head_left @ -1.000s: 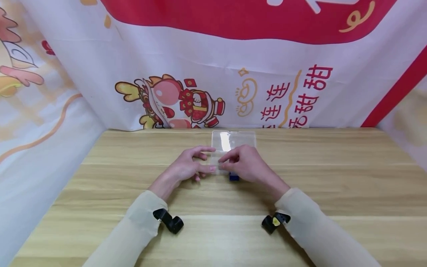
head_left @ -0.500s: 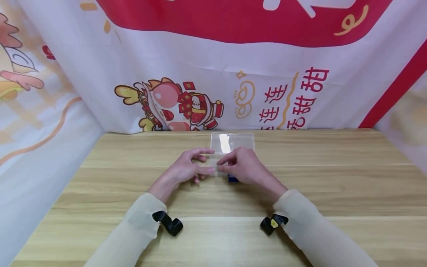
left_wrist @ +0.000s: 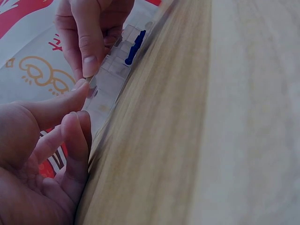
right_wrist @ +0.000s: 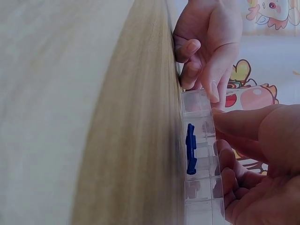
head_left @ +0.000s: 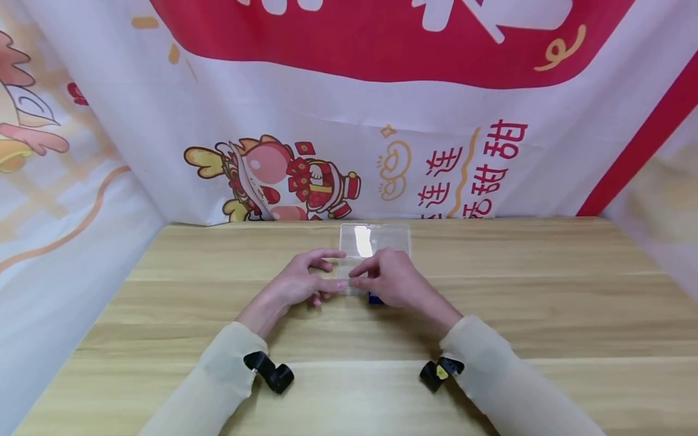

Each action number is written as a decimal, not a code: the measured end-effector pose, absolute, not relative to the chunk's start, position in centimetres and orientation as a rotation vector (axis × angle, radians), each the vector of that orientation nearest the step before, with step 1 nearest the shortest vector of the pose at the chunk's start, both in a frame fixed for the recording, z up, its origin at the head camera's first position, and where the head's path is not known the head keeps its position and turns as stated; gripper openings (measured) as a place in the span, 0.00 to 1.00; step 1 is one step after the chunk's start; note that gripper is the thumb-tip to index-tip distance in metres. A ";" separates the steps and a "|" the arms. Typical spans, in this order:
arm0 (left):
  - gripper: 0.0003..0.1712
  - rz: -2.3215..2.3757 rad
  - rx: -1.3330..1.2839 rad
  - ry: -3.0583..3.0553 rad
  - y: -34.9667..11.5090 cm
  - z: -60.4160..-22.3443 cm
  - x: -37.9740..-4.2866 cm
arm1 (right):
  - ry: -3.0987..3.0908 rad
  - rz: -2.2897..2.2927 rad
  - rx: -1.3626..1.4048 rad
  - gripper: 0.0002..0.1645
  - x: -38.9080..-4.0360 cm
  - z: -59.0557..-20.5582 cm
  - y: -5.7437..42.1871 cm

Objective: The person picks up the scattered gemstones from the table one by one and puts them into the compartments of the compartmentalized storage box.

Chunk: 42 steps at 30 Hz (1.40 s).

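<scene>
A clear plastic compartment box (right_wrist: 204,168) lies on the table with its transparent lid (head_left: 391,236) folded back. Along its near side is a blue latch (right_wrist: 191,152). My left hand (head_left: 297,283) is at the box's left end, index finger and thumb extended, thumb tip at the rim, the other fingers loosely bent. Over the left compartments, my right hand (head_left: 394,278) brings thumb and index together just beside the left thumb. A tiny dark sliver (left_wrist: 87,79) shows at their tips in the left wrist view; I cannot tell what it is. The right palm hides part of the box.
Wood-grain table (head_left: 349,393) extends to both sides and in front of the box. A printed cloth (head_left: 327,103) hangs close behind the lid, with more cloth at the left and right. Black wrist cameras (head_left: 269,372) sit on both sleeves.
The head view has tilted slightly, so the scene sits lower and a little further left. Both hands keep almost the same pose at the box.
</scene>
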<state>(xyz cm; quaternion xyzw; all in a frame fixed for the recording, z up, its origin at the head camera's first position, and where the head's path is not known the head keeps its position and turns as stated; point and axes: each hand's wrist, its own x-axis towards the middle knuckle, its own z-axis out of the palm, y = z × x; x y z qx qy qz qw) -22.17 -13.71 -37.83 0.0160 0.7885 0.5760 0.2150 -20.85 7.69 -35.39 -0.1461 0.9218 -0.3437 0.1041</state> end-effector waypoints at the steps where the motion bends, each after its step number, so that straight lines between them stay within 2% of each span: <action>1: 0.37 1.597 0.045 2.182 -13.8 -37.9 -22.1 | 2.717 -1.009 -0.432 0.09 -20.8 -35.5 7.6; 42: 0.37 1.604 0.046 2.185 -13.9 -38.0 -22.1 | 2.744 -0.936 -0.544 0.08 -20.7 -35.4 7.7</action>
